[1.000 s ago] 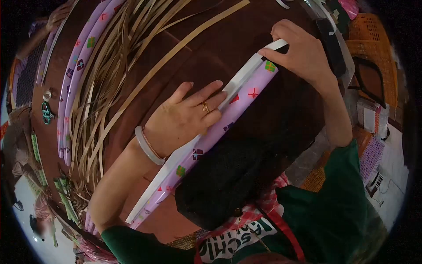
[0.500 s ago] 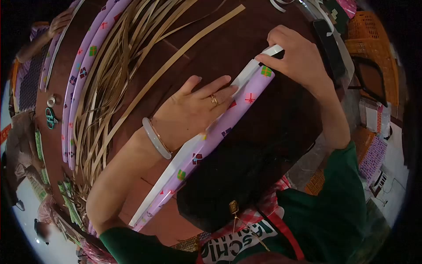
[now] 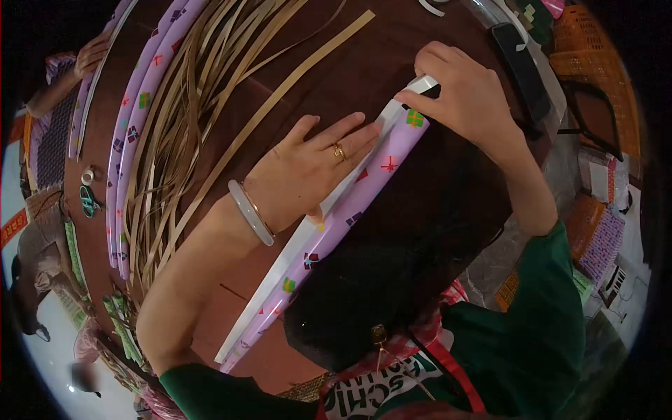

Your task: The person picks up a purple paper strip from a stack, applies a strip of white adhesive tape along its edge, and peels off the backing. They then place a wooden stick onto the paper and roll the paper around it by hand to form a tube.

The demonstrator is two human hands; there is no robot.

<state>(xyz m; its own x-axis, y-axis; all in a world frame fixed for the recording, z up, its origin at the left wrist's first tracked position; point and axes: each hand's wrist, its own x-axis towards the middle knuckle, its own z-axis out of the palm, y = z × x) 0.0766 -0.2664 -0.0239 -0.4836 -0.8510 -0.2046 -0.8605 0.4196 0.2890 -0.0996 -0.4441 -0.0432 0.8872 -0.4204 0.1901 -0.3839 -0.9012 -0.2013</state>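
A long roll of purple patterned paper [image 3: 336, 224] lies diagonally before me, with a white strip [image 3: 269, 283] along its upper left side. My left hand [image 3: 311, 164], with a ring and a pale bangle [image 3: 250, 213], rests on the roll's middle with fingers apart, its palm side hidden. At the roll's upper right end, the thumb and fingers of my right hand [image 3: 462, 91] pinch the white end piece [image 3: 423, 85]. A dark bag [image 3: 343, 315] is below the roll.
Brown strips [image 3: 185, 119] and more purple rolls [image 3: 127, 140] lie to the left, beside teal scissors [image 3: 89, 201] and a tape roll [image 3: 88, 176]. A black object [image 3: 521, 73] is at the upper right. Another person's hand [image 3: 92, 54] shows at the upper left.
The view has shifted slightly. The roll and both my hands appear almost unchanged relative to each other, and my right hand still pinches the same end.
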